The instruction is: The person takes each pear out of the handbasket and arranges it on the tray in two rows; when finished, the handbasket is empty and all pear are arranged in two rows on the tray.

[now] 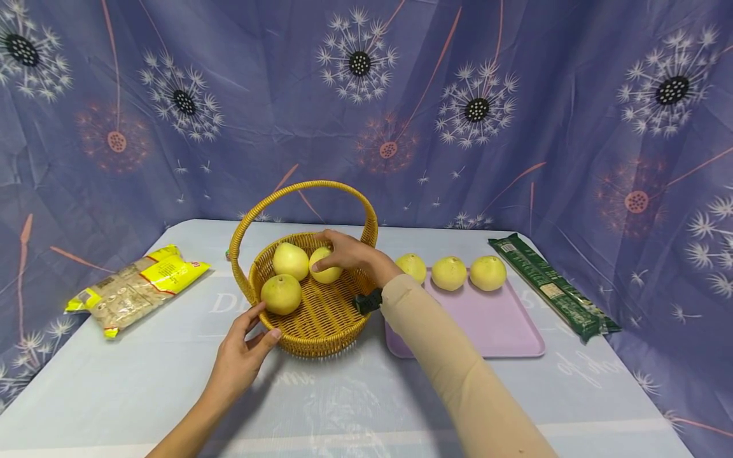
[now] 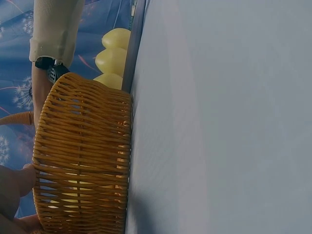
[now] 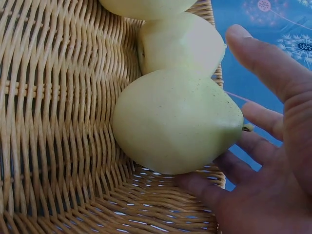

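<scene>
A round woven basket (image 1: 323, 343) with a tall arched handle stands on the table, with several pale yellow, pear-shaped fruits inside. My left hand (image 1: 243, 353) grips its near-left rim; the thumb lies over the edge in the left wrist view. Reaching in over the basket's right side, my right hand (image 1: 346, 249) is at the right-hand fruit (image 1: 325, 266). In the right wrist view this fruit (image 3: 175, 122) rests against the wicker wall, its stem toward my palm. Fingers pass behind it, while the thumb stands apart from it. Two more fruits (image 1: 290, 261) sit to its left.
To the right is a lilac tray (image 1: 487, 327) with three similar fruits (image 1: 449, 273) along its back edge. A yellow-and-clear bag (image 1: 140, 286) lies at left, and a long green packet (image 1: 552, 286) at right. A patterned curtain (image 1: 275, 83) hangs behind the table.
</scene>
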### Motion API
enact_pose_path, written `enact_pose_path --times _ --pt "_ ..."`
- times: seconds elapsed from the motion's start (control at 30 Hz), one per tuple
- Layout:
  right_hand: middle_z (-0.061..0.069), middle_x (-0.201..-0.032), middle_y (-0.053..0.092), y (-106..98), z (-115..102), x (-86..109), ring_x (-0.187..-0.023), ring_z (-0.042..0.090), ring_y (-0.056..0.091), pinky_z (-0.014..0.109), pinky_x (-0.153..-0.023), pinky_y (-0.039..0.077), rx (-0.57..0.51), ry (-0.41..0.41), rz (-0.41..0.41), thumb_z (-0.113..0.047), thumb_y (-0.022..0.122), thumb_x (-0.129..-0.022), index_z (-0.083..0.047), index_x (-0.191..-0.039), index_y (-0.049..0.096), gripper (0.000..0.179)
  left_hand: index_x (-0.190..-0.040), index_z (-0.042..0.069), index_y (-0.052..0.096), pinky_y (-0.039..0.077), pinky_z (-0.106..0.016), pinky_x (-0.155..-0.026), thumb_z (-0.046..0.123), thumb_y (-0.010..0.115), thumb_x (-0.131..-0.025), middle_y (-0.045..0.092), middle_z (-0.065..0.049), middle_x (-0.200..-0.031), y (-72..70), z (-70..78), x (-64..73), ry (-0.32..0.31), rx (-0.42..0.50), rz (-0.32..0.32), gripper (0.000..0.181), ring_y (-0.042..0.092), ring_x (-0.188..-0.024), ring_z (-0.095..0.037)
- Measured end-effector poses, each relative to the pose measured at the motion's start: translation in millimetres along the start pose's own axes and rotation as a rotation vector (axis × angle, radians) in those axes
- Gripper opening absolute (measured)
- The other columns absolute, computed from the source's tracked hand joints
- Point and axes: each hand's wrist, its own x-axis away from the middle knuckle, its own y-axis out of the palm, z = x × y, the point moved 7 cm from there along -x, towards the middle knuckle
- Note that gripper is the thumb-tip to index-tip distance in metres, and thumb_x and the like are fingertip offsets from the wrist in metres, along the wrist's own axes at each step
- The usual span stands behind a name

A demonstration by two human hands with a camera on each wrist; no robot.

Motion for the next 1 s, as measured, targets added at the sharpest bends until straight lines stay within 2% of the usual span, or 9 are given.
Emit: enact_pose_path --times 0.23,0.43,0.63,1.0 --pt "0.001 -0.152 0.032 4 3 -3.6 -0.141 0.022 0.032 0.040 -0.109 0.042 0.005 0.004 -0.023 -0.033 0.073 -0.082 -0.020 -0.146 0.034 0.076 -0.145 0.006 0.033 0.048 -0.044 -0.100 0.030 0.059 -0.093 0.030 -0.018 -0.151 0.0 0.3 0.4 0.006 0.001 0.002 0.063 0.039 -0.135 -0.038" --pt "0.002 -0.149 0.036 5 6 -4.3 -0.131 0.021 0.041 0.035 -0.101 0.047 -0.001 0.026 -0.035 -0.030 0.073 -0.083 -0.019 -0.144 0.037 0.072 -0.145 0.006 0.033 0.047 -0.044 -0.100 0.029 0.060 -0.093 0.030 -0.017 -0.151 -0.2 0.4 -0.3 0.012 0.005 0.003 0.062 0.038 -0.135 -0.038" --pt "0.002 -0.150 0.031 10 7 -2.9 -0.122 0.020 0.047 0.031 -0.092 0.051 -0.004 0.034 -0.072 -0.030 0.073 -0.083 -0.019 -0.142 0.040 0.068 -0.145 0.007 0.033 0.048 -0.043 -0.100 0.030 0.059 -0.093 0.030 -0.018 -0.151 -0.2 1.9 -0.3 0.012 0.005 0.001 0.062 0.038 -0.135 -0.038" --pt "0.001 -0.145 0.037 12 7 -1.9 -0.119 0.018 0.049 0.029 -0.090 0.052 0.025 0.019 -0.117 -0.032 0.074 -0.082 -0.022 -0.140 0.043 0.066 -0.144 0.006 0.033 0.048 -0.043 -0.100 0.029 0.060 -0.093 0.031 -0.017 -0.151 0.3 1.3 -0.8 0.014 0.004 0.007 0.062 0.038 -0.135 -0.037"
